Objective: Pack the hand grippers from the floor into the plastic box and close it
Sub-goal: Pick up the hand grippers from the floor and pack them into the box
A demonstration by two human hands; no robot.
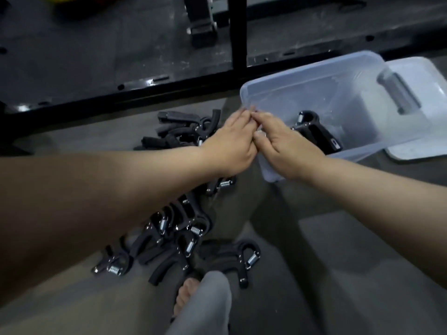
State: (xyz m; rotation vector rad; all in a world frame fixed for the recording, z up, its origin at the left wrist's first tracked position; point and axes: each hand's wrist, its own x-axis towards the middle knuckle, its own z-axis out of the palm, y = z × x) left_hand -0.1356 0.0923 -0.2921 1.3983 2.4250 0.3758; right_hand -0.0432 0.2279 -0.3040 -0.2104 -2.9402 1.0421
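Note:
A clear plastic box (362, 68) stands open on the floor at upper right. One black hand gripper (316, 132) lies inside it. Several black hand grippers with steel springs (183, 228) lie in a heap on the floor at lower left, and more (176, 122) lie beyond my left wrist. My left hand (232, 143) and my right hand (287, 148) meet over the box's left rim, fingertips touching each other with fingers fairly straight. No gripper shows in either hand. The rim under the hands is hidden.
The box's pale lid (425, 97) with a grey handle lies right of the box, partly under it. A black metal frame (237, 32) crosses the floor behind. My grey trouser leg (205, 308) and a bare foot in a sandal (186, 293) sit at the bottom centre.

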